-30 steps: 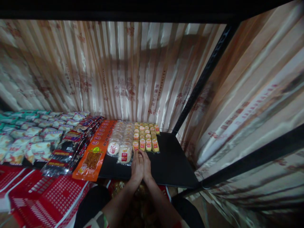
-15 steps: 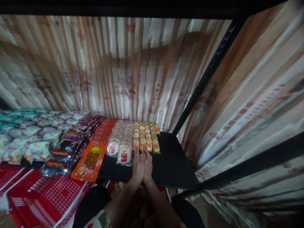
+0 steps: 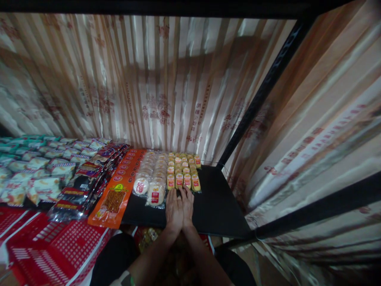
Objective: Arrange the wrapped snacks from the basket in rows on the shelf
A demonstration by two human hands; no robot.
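My left hand (image 3: pixel 174 210) and my right hand (image 3: pixel 187 206) lie side by side, touching each other, at the front of the yellow snack packs (image 3: pixel 186 180). Both have their fingers stretched forward, and the fingertips reach the near ends of the front row. Nothing shows gripped in either one, though what lies under the palms is hidden. These small yellow packs have red-and-white labels and stand in several rows on a black shelf (image 3: pixel 220 202). Just left of my hands is a clear pack of round white cakes (image 3: pixel 155 194), with a similar white cake pack (image 3: pixel 141 185) beside it.
Further left lie a long orange packet (image 3: pixel 115 198), dark packets (image 3: pixel 79 186) and several white-and-green bags (image 3: pixel 46 188). Red baskets (image 3: pixel 56 246) stand below the shelf's front edge. A black post (image 3: pixel 262 91) rises at the right corner, and a printed curtain (image 3: pixel 166 79) hangs behind.
My hands have shifted slightly, with the right fingers now bent a little more over the front row. The view has tilted a little. The packs look unmoved.
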